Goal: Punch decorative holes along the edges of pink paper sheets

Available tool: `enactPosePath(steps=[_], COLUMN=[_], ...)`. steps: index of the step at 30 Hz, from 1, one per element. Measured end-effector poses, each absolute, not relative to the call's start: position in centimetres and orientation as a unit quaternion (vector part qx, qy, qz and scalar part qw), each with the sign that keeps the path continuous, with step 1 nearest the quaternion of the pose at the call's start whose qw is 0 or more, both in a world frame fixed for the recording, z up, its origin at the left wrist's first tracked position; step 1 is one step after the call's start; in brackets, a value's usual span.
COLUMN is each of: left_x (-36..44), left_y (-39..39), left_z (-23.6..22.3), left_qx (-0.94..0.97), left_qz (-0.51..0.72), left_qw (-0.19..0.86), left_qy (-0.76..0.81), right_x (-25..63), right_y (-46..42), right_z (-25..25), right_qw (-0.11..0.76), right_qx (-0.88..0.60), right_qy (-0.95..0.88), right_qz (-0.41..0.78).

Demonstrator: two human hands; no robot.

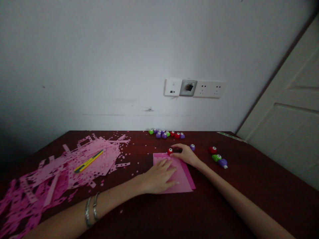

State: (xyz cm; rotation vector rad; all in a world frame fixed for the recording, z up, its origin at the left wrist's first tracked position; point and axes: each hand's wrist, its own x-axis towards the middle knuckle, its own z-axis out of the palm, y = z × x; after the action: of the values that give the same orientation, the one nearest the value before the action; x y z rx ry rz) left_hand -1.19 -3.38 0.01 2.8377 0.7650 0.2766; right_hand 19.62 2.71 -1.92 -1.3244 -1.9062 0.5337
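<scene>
My left hand [159,179] lies flat with spread fingers on a light pink sheet of paper [183,184], pressing it to the table. Beneath that sheet, a darker pink sheet [190,179] sticks out along the right side. At the top edge of the paper sits a small red craft punch [169,151] with a white round top. The thumb and fingers of my right hand [186,154] close around this punch from the right. A purple craft punch [192,147] stands just behind my right hand.
Pink punched sheets and strips [97,159] spread across the left side, with a yellow utility knife [88,161] on top. Several small punches [164,135] line the wall side. Red [212,150], green [216,157] and purple punches [222,163] lie at right. Wall sockets [209,89] are above.
</scene>
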Motion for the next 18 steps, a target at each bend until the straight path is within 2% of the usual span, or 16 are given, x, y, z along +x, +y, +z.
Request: enactPosePath(steps=[3,6,12,18], left_x=[-1.2,-1.4,-1.3,-0.7], left_y=[-1.9,0.2,3.5,4.7], left_z=[0.4,0.6,-0.5,-1.2], left_qx=[0.94,0.916,0.894,0.887], left_qz=[0.129,0.148,0.172,0.181], left_qw=[0.054,0.042,0.111,0.142], left_qy=[0.311,0.369,0.398,0.401], right_x=[20.5,21.1,20.8,20.5], right_y=[2.6,2.1,1.7,2.2], right_z=[-1.1,-0.1,0.5,0.2], right_qw=[0.368,0.325,0.204,0.164], right_qx=[-0.524,-0.522,-0.499,-0.501], right_qy=[-0.748,-0.771,-0.829,-0.835], right_qz=[0.174,0.165,0.148,0.16])
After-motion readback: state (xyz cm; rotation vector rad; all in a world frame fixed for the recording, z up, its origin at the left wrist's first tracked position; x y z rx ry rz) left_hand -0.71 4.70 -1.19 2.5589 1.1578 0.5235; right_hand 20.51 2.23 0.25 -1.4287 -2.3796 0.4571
